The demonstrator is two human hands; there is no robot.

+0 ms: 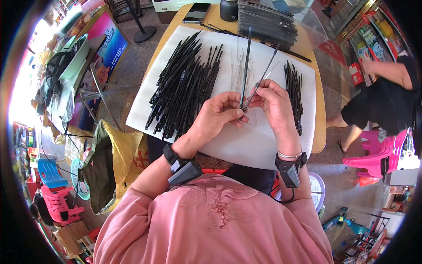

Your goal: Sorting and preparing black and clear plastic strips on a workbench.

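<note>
Both hands are closed over a white foam board (259,149) on the table. My left hand (222,112) pinches the lower end of a long, thin dark strip (247,57) that points away from me. Between the fingertips of my right hand (272,103) is a thinner black rod (268,65), slanting up to the right. The lower ends of the two meet at my left fingertips, where my fingers hide the join. Just beyond my hands lie several thin, clear or silvery strips (237,72). A large pile of black rods (180,88) is at the left, and a smaller bunch (293,94) at the right.
At the table's far edge are a phone (197,13), a dark bottle (228,9) and a stack of dark strips (268,26) under clear plastic. A yellow and olive bag (114,163) hangs at my left. Another person (382,88) is at the right, near pink chairs (378,154).
</note>
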